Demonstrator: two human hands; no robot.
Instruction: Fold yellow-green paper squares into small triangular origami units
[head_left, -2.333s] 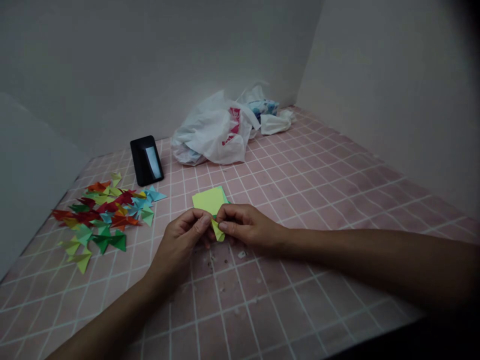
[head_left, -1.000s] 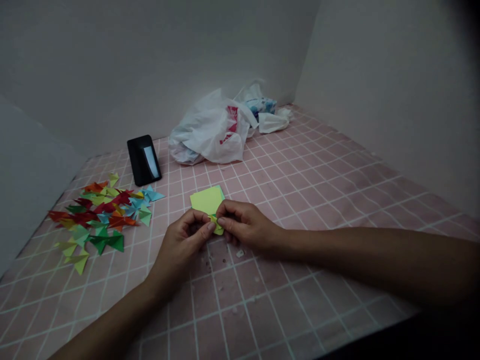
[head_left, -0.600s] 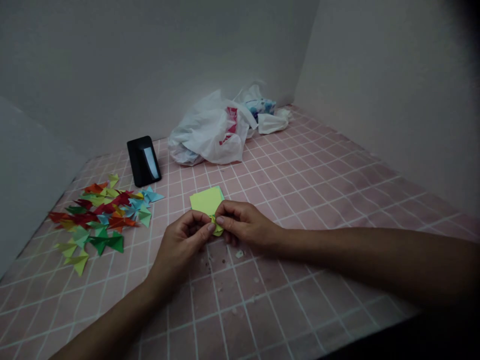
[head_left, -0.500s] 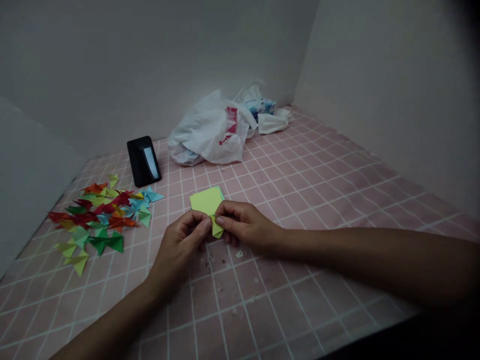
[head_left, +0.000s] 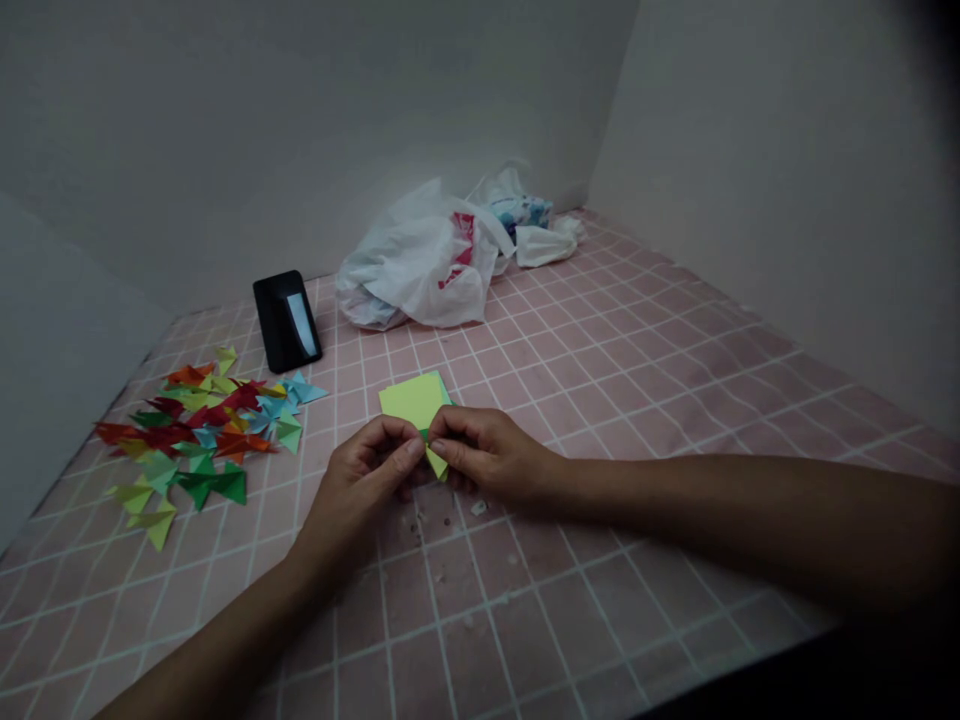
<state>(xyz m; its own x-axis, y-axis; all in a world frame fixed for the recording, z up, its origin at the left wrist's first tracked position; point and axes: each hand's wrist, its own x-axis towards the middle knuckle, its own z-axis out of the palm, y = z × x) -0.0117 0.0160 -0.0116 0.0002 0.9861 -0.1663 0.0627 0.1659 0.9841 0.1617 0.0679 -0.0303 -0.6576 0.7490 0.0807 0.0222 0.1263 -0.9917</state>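
Observation:
Between my two hands is a small folded piece of yellow paper (head_left: 437,464), pointed at its lower end and mostly covered by the fingers. My left hand (head_left: 377,462) pinches it from the left with thumb and forefinger. From the right, my right hand (head_left: 484,450) grips it the same way, fingertips close to those of the left. Just behind the hands lies a stack of square paper sheets (head_left: 411,400), yellow-green on top with green edges showing beneath. Its near edge is hidden by the fingers.
Many folded paper shapes (head_left: 202,415) in several colours lie heaped at the left. Behind them a black phone (head_left: 288,322) rests on the pink checked cloth (head_left: 600,350). White plastic bags (head_left: 420,265) and a blue-patterned packet (head_left: 521,212) sit by the back wall. Paper scraps (head_left: 478,508) lie near my hands.
The folded yellow paper has turned slightly and shows a narrower tip between my fingers. My right fingers have shifted a little; both hands stay in nearly the same place.

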